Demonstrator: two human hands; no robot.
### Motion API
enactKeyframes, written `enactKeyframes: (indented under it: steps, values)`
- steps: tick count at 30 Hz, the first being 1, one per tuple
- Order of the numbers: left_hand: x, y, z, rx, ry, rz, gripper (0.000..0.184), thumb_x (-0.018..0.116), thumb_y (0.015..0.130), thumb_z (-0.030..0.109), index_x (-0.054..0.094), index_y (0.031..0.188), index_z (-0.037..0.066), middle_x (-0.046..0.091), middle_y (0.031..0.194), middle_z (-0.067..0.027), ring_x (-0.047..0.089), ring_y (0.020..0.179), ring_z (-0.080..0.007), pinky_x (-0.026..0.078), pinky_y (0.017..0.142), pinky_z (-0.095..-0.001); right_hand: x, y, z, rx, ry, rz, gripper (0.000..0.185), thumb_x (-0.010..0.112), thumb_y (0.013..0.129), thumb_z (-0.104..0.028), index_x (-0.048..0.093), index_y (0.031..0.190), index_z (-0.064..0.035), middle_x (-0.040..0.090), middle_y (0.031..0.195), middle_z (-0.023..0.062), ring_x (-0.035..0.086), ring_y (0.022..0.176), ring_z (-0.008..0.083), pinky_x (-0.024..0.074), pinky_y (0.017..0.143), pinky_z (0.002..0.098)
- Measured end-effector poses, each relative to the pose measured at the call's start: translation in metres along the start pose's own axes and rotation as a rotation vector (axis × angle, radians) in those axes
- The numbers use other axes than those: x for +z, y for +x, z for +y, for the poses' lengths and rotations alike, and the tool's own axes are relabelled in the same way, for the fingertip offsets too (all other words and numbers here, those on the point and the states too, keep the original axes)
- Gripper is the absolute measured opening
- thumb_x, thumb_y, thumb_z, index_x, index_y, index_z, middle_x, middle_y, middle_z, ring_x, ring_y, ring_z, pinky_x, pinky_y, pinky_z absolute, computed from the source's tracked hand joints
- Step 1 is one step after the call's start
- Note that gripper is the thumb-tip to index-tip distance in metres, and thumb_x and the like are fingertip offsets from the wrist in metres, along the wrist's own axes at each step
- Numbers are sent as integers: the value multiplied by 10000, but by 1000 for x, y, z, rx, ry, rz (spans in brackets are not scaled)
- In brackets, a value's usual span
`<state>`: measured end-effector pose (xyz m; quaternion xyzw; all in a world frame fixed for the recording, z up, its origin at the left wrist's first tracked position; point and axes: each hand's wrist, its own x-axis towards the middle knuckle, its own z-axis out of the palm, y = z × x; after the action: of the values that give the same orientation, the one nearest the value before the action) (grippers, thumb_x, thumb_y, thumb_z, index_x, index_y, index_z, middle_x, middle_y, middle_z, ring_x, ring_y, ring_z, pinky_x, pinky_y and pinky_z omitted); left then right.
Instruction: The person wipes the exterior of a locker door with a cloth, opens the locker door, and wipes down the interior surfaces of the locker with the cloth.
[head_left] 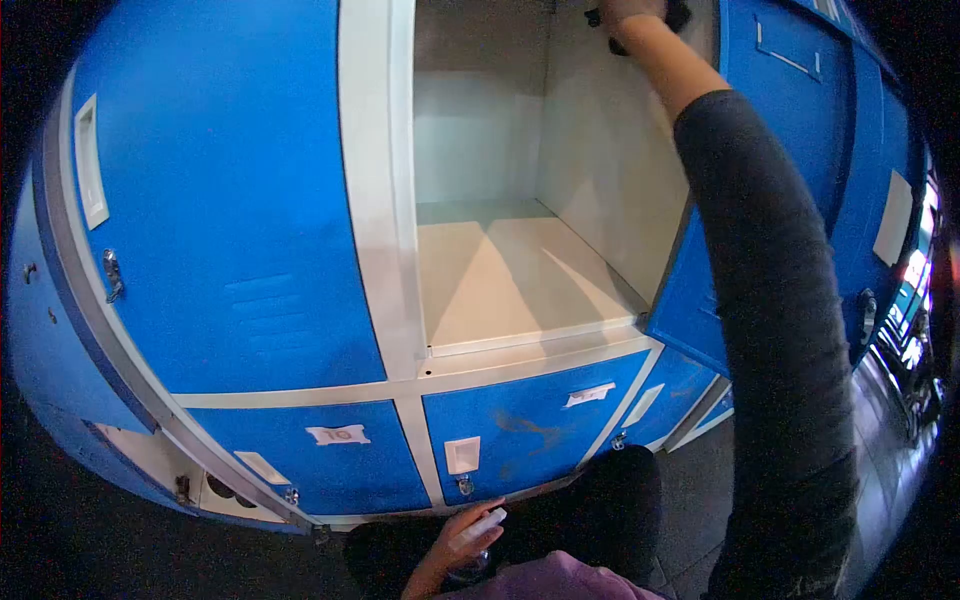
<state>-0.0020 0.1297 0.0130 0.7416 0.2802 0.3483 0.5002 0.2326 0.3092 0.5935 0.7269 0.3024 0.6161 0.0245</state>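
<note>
My right arm, in a dark sleeve, reaches up into an open locker compartment with a pale interior. At the top edge of the view, my right hand is closed around a black item, which is mostly cut off and hidden by the hand. Low in the view, near my lap, my left hand has its fingers curled round a small white object. Something clear or shiny, too unclear to name, shows just under that hand.
A closed blue locker door is at the left. The compartment's blue door stands open at the right. Lower doors run beneath, one with a paper label. Dark floor tiles show at the lower right.
</note>
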Motion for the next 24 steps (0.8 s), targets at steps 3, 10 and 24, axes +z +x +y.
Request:
enactKeyframes:
  steps: [3,10,24]
  values:
    - [-2,2,-7,81,41,20,430,605,855,193,487,1252,76,573,924,-68,542,792,-133,448,674,-263,108,41,-70,110,129,359,546,612,750,-446,588,1160,-85,482,1283,92,376,1230,284,206,1045,452]
    - [-5,-5,14,3,-28,7,444,609,850,192,480,1256,69,574,916,-77,546,782,-142,454,691,-268,124,-138,-160,-320,237,-63,329,433,865,-219,610,1128,-127,462,1304,94,331,1264,274,62,1064,581]
    - [-1,-3,-6,-35,33,-30,459,610,851,229,472,1273,117,578,1004,-94,556,880,-159,453,762,-297,84,52,-41,-17,340,-9,378,555,795,-295,603,1123,-111,494,1261,87,386,1225,238,173,1046,521]
